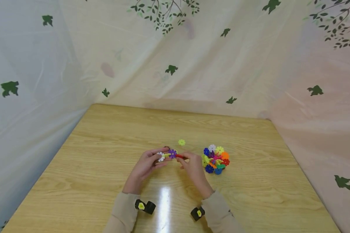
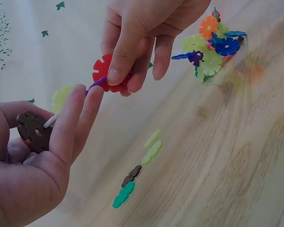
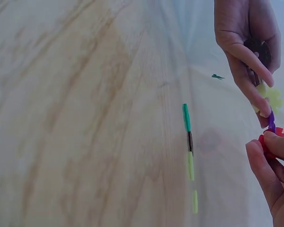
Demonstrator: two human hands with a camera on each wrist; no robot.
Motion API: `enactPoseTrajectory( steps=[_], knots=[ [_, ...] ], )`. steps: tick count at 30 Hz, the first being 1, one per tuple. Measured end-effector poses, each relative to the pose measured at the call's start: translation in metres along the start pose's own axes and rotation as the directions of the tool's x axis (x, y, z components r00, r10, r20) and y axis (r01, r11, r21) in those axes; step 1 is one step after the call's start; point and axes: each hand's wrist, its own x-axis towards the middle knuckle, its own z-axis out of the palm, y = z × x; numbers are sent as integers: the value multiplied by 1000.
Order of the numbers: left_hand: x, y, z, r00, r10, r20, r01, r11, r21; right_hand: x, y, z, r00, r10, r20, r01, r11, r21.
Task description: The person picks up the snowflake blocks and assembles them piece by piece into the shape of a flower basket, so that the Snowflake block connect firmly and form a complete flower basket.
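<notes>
The left hand (image 1: 144,165) holds a small chain of joined notched discs: a white disc (image 1: 161,157), a yellow-green one, a purple disc (image 1: 172,153) and a brown disc (image 2: 34,131). Between its thumb and fingers, the right hand (image 1: 194,168) pinches a red disc (image 2: 109,73). The red disc meets the purple one's edge in both wrist views; how deeply they join cannot be told. The left fingers are bent round the chain, their tips beside the purple disc.
Right of the hands stands a multicoloured cluster of joined discs (image 1: 215,159). A loose yellow-green disc (image 1: 181,142) lies beyond the hands. The left wrist view shows a green disc (image 2: 124,194), a brown disc (image 2: 131,176) and yellow-green discs (image 2: 152,152) lying in a row on the table (image 1: 105,129).
</notes>
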Motion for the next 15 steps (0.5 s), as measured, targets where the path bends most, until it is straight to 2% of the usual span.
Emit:
enactPoseTrajectory(
  steps=[3,9,15],
  knots=[
    [1,0,1,1000,-9,28,8,999,50,-1,-1,-1,1000,-8,6,8,999,-49],
    [2,1,2,998,-2,64,-7,990,141,-4,0,-1,1000,3,-5,-3,1000,-19],
    [3,0,3,999,5,33,-9,992,129,-5,0,0,999,-12,-30,12,1000,4]
  ],
)
